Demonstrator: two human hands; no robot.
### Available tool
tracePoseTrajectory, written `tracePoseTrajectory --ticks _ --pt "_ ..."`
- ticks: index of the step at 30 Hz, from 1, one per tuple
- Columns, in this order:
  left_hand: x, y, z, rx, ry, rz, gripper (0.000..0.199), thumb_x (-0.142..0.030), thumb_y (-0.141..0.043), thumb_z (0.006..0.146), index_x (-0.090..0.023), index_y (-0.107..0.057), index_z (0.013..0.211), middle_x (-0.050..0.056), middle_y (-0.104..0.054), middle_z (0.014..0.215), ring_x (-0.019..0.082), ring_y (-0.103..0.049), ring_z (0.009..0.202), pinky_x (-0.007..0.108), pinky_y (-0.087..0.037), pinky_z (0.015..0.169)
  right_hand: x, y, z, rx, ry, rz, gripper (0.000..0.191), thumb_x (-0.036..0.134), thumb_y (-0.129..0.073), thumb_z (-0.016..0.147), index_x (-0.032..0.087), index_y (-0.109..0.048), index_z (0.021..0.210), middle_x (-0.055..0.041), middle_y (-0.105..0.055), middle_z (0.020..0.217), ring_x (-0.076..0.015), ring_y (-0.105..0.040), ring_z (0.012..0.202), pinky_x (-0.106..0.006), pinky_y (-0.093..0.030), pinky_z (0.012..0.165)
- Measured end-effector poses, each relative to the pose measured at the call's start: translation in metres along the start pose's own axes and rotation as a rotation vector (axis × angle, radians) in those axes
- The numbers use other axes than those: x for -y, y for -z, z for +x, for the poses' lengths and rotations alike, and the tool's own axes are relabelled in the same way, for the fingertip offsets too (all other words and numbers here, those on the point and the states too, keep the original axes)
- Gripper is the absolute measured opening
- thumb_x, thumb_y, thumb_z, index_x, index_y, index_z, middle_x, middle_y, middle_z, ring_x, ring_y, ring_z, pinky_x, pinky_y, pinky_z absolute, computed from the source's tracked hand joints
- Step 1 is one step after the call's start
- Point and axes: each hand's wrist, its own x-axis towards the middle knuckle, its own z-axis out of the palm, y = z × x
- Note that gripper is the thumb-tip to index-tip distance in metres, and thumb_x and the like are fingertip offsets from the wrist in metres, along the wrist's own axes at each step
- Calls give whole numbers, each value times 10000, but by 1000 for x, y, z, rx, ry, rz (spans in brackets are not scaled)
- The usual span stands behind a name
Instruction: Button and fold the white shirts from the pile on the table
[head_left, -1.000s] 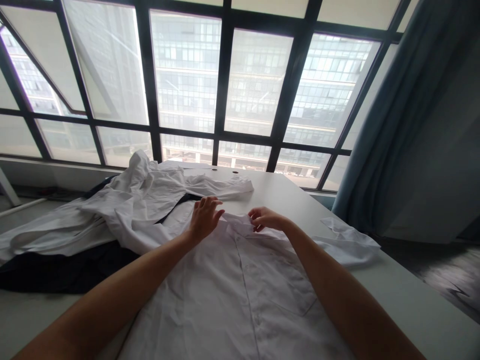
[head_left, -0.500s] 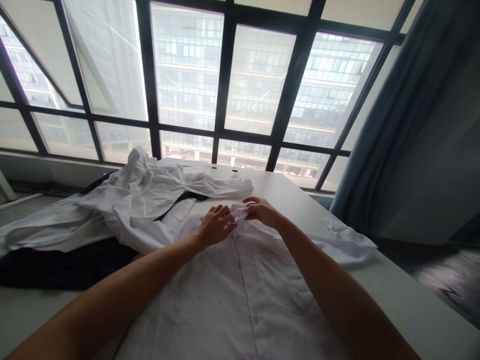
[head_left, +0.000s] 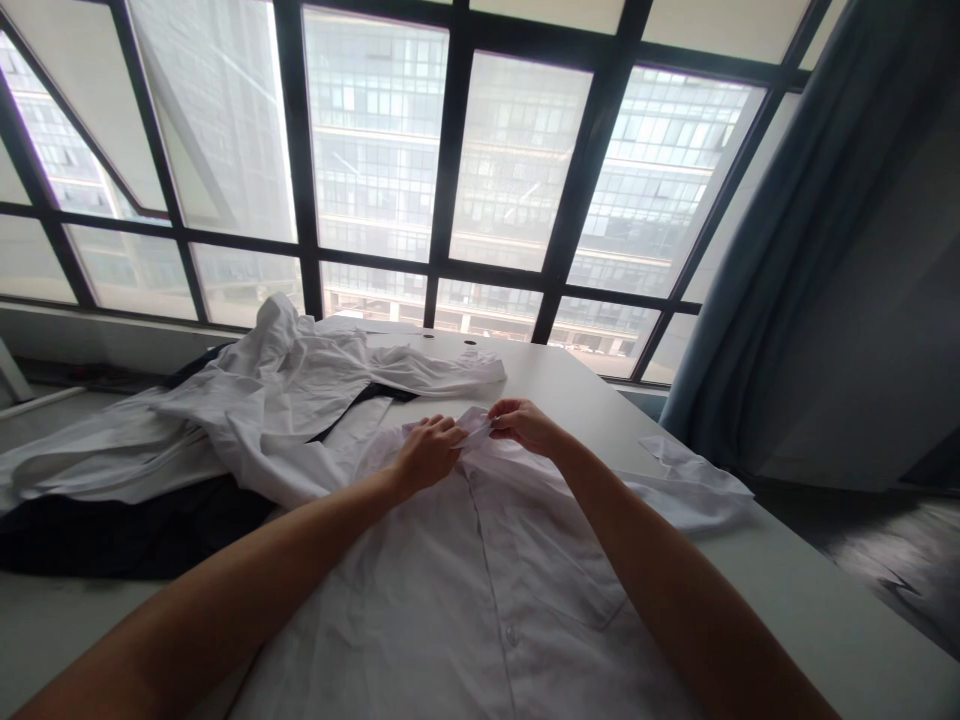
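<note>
left hand and right hand are both up at the shirt collar, just apart, with the bunched white collar cloth between them. neither hand is spread: both are curled, fingers and thumb pinching the collar edge (left grip is partly hidden by the fingers, right one reads clearer).

the white button-front shirt lies flat on the desk, front up, collar end toward the window, hem end running out of frame near the camera. placket runs down from the collar, with a button showing on it and a chest pocket to its right in view. a white sleeve lies out to the right on the desk, apparently from this shirt.

beyond the collar, a crumpled heap of white cloth sits on the far left of the desk, spilling over toward the left edge. a dark garment lies under and beside it.

behind the desk is a big gridded window with dark frames and buildings outside. a blue-grey curtain hangs at right, and a dark floor shows past the desk's right edge.
</note>
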Motion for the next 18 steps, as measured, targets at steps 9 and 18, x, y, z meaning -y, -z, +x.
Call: tracePoseTrajectory --ticks 9,18 --pt "0 3 0 -113 -86 -18 206 -14 -487 803 -189 -595 786 79 -618 893 218 -539 894 333 -453 818 -5 3 4 7 143 -279 384 34 -703 587 125 -786 951 -44 -739 804 -105 -607 631 -248 -531 658" --pt "-5 13 -2 35 -222 13 209 -72 -565 748 -194 -657 891 41 -678 842 209 -612 843 356 -452 830 -19 8 10 -148 517 -904 341 48 -688 701 152 -787 1010 -84 -714 937 -159 -623 722 -288 -530 716"
